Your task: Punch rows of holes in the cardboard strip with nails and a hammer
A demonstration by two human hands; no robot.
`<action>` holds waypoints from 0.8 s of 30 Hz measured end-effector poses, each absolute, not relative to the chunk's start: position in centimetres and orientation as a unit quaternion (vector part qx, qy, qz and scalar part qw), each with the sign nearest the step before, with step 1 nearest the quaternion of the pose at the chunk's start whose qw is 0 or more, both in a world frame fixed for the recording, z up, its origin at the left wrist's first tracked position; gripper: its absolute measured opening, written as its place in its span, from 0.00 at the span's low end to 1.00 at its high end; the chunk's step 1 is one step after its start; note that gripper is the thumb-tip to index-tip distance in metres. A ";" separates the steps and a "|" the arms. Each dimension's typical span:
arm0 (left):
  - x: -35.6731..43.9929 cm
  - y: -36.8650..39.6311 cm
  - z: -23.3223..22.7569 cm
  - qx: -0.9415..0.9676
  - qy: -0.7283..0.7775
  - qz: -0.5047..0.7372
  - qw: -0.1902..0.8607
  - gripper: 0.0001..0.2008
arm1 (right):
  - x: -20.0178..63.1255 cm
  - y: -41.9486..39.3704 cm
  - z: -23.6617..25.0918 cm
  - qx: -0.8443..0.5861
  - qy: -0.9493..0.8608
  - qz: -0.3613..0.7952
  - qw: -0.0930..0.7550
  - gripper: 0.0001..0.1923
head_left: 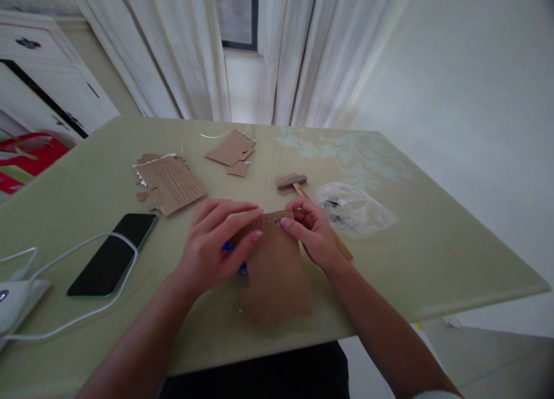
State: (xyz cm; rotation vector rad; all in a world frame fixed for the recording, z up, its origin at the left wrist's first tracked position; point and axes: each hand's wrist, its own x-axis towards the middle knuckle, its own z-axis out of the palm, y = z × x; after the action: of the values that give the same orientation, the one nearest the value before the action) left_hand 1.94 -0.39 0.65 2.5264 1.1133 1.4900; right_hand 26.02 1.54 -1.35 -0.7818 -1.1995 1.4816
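Two hands pinching top edge of brown cardboard piece (277, 266) lying on tabletop (433, 249): left hand (214, 243) fingers closing on it plus blue object (234, 258), right hand (314, 232) gripping corner. Best keeping punched row flat, steady.

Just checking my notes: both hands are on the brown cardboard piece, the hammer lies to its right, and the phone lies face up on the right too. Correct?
Not quite. In the head view the phone lies on the left, by the white cable. The rest holds.

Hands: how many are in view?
2. The left hand holds the brown sheet's left top edge; the right hand pinches its right top corner.
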 end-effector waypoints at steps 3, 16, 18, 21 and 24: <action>3.1 -0.9 0.4 0.834 0.323 0.447 -0.006 0.11 | 25.6 1.1 -1.7 -0.305 -0.545 0.610 0.488 0.19; 2.6 -1.3 0.9 0.862 0.288 0.392 -0.143 0.10 | 25.5 1.3 -2.4 -0.305 -0.557 0.619 0.462 0.17; 2.7 -1.3 1.1 0.863 0.286 0.388 -0.152 0.10 | 25.5 1.3 -2.4 -0.313 -0.561 0.616 0.456 0.18; 2.9 -1.2 1.3 0.860 0.275 0.396 -0.168 0.09 | 25.6 1.2 -2.4 -0.320 -0.566 0.609 0.454 0.19; 2.9 -1.3 1.3 0.860 0.262 0.405 -0.165 0.09 | 25.7 1.0 -2.2 -0.319 -0.574 0.605 0.450 0.19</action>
State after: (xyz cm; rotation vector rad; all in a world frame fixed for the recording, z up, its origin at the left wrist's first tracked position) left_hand 2.88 -1.27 1.32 3.0298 0.9226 1.4271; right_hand 25.66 1.01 -2.19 -0.7884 -1.4197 1.4954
